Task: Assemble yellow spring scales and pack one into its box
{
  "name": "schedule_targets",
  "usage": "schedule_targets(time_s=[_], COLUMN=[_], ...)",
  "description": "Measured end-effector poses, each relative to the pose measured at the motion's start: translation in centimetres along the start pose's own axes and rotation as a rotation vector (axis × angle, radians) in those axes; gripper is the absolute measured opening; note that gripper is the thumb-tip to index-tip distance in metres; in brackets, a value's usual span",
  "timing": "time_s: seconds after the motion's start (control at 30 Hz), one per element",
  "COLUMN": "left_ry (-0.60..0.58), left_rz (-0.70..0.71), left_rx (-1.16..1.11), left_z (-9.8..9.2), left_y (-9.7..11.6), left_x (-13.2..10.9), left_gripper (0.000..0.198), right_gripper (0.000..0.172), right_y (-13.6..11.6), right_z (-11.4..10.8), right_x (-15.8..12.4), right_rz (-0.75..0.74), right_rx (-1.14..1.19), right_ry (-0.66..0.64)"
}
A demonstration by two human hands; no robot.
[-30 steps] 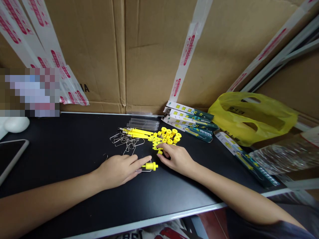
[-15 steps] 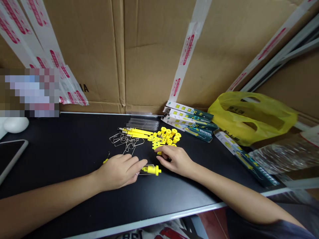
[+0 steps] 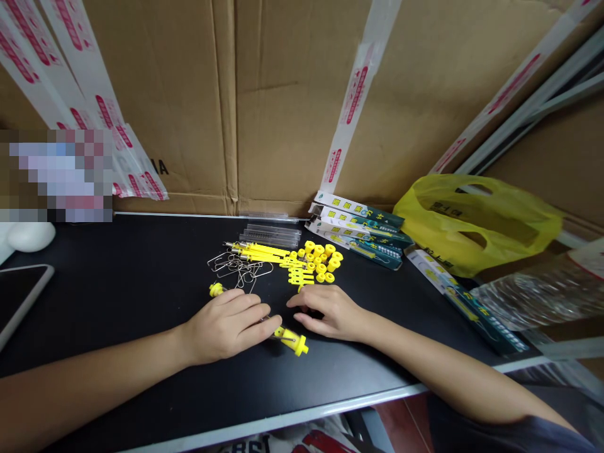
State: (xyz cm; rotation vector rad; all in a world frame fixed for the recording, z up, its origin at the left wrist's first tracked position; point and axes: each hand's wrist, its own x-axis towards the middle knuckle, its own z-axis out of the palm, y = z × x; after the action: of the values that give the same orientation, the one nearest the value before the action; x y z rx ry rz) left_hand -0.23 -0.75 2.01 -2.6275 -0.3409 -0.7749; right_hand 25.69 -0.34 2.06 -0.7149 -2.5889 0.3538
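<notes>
My left hand (image 3: 231,324) is closed over a tubular spring scale (image 3: 293,341). The scale's yellow end with a wire hook sticks out past my fingers at the lower right. A yellow cap (image 3: 216,289) shows beyond the hand's upper left side; the middle lies under my palm. To the right, my right hand (image 3: 330,308) is held low over the table, with thumb and forefinger apart and nothing visible between them. Just beyond its knuckles lie small flat yellow pieces (image 3: 301,275) and a group of yellow caps (image 3: 323,258).
Wire hooks (image 3: 243,269), yellow rods with springs (image 3: 257,251) and clear tubes (image 3: 271,234) lie behind my hands. Printed boxes (image 3: 358,229), a yellow plastic bag (image 3: 481,220) and a clear bottle (image 3: 542,289) are at the right. A phone-like device (image 3: 23,296) rests at left.
My left hand has turned the spring scale, so its right end points lower toward me and its left cap shows more. My right hand has drawn slightly back from the yellow pieces.
</notes>
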Motion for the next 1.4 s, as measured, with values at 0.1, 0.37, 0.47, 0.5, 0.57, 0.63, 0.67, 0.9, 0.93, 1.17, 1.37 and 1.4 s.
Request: schedule_targets(time_s=[0.1,0.37,0.47,0.5,0.57,0.63,0.67,0.9,0.93,1.17,1.37,1.4], left_ry=[-0.047,-0.132,-0.166,-0.173,-0.18,-0.184,-0.187,-0.224,-0.225,-0.251,-0.285,-0.28], left_rz=[-0.043,-0.125,-0.172,-0.188,-0.207,-0.204,-0.2,-0.213,-0.215,-0.209,-0.229,-0.228], left_rx=[0.032,0.061,0.037,0.025,-0.002,-0.021,-0.027,-0.059,-0.062,-0.084,-0.101,-0.106], left_z=[0.16,0.46,0.7,0.77,0.83,0.8,0.77,0.66,0.69,0.83,0.83,0.83], left_y=[-0.04,0.0,-0.05,-0.06,-0.07,-0.07,-0.07,-0.07,-0.06,-0.02,0.0,0.0], left_x=[-0.11,-0.38,-0.46,-0.47,-0.45,-0.37,-0.32,-0.21,-0.25,-0.39,-0.35,-0.36], left_gripper=[0.023,0.026,0.028,0.028,0.028,0.028,0.028,0.028,0.028,0.028,0.03,0.031], right_gripper=[0.045,0.033,0.029,0.027,0.025,0.026,0.027,0.025,0.023,0.029,0.019,0.018], right_y=[-0.13,-0.36,-0.18,-0.14,-0.09,-0.09,-0.09,-0.08,-0.09,-0.3,-0.37,-0.36], right_z=[-0.3,-0.16,-0.07,-0.06,-0.06,-0.1,-0.13,-0.14,-0.1,0.35,0.29,0.29], right_x=[-0.03,-0.07,-0.13,-0.14,-0.12,-0.05,-0.02,-0.11,-0.16,-0.31,-0.15,-0.12], right_rz=[-0.074,0.018,0.025,0.027,0.027,0.012,0.005,0.041,0.062,0.103,0.009,-0.009], right_rx=[0.12,0.043,0.015,0.01,0.004,0.004,0.007,0.053,0.065,0.134,0.106,0.094], right_ry=[-0.058,-0.056,-0.064,-0.07,-0.085,-0.103,-0.108,-0.049,-0.034,0.023,0.05,0.055])
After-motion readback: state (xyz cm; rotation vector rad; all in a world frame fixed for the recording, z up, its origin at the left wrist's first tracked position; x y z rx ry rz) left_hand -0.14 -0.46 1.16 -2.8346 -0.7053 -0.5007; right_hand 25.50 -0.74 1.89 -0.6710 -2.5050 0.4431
